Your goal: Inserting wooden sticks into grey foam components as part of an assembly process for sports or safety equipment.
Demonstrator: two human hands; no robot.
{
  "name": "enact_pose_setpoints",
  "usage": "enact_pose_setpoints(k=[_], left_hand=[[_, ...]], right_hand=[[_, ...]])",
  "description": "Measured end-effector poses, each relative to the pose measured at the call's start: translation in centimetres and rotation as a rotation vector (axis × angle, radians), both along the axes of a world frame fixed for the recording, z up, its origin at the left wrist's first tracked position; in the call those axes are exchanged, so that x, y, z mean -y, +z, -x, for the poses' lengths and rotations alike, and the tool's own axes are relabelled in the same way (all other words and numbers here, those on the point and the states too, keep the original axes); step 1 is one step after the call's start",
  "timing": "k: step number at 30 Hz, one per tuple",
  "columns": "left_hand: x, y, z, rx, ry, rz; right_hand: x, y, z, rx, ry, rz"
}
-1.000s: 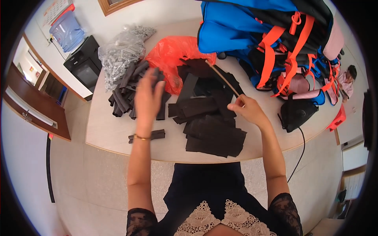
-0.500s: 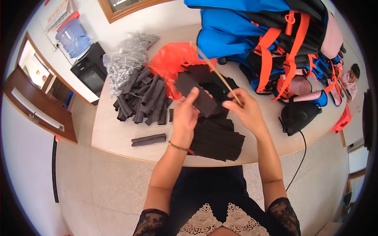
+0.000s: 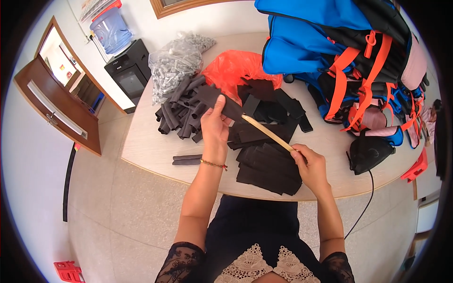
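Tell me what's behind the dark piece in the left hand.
Dark tubes show past its left end, the red bag past its upper edge. Whatever lies directly behind the piece is covered.

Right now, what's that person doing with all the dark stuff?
The person's left hand holds a flat dark piece. The right hand holds a pale, thin stick, its tip at that piece's edge. Dark tubes lie piled toward the left of the table, with more flat pieces between the hands.
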State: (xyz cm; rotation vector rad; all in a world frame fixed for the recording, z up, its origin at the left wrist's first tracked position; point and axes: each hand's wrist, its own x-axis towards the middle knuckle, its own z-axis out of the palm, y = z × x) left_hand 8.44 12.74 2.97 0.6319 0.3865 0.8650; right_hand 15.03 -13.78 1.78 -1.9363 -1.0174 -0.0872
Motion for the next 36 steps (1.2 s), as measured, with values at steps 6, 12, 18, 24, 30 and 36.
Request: enact_pose_setpoints(k=[6, 12, 18, 24, 30, 36], left_hand=[[10.3, 0.5, 1.3, -0.458, -0.149, -0.223], [9.0, -0.7, 2.1, 0.137, -0.221, -0.116], [7.8, 2.1, 2.1, 0.186, -0.009, 0.081], [5.2, 2.3, 3.4, 0.147, -0.051, -0.027], [4.1, 4.1, 3.1, 0.051, -0.058, -0.031], [6.8, 6.3, 3.2, 0.092, -0.166, 0.036]], right_hand=[[-3.5, 0.3, 0.7, -0.015, 0.043, -0.107], [-5.5, 0.3, 3.4, 0.013, 0.156, -0.100], [-5.2, -1.0, 7.7, -0.041, 0.007, -0.034], [-2.0, -1.7, 8.9, 0.017, 0.030, 0.211], [3.2, 1.0, 9.1, -0.542, 0.228, 0.243], [0.9, 0.6, 7.2, -0.409, 0.152, 0.082]])
